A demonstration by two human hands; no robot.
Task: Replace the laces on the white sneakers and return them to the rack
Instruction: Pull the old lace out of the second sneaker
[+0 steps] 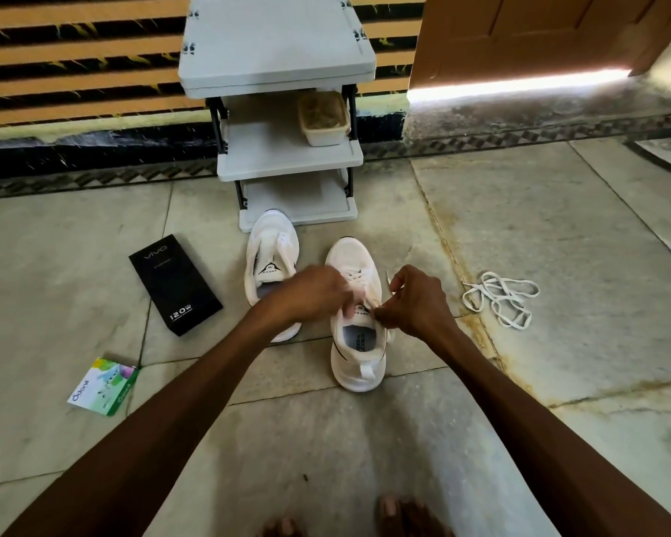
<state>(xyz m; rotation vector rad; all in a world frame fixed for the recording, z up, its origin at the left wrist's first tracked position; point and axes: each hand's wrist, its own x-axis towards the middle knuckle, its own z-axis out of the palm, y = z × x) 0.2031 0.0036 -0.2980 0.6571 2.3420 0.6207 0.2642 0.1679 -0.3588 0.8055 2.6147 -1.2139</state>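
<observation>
Two white sneakers stand on the stone floor in front of a grey shoe rack (287, 153). The left sneaker (270, 257) has no lace in its eyelets. The right sneaker (359, 343) points away from me, with a white lace threaded through its front eyelets. My left hand (318, 290) is curled over that sneaker's tongue, its fingers on the lace. My right hand (413, 300) pinches the lace at the sneaker's right side, and a short lace end sticks up above it. A loose white lace (500, 298) lies tangled on the floor to the right.
A black phone box (175, 284) lies left of the sneakers, and a small green and white packet (103, 385) lies nearer me. A beige tub (324, 118) sits on the rack's middle shelf. A wooden door (520, 36) stands behind, right. My toes (396, 517) show at the bottom edge.
</observation>
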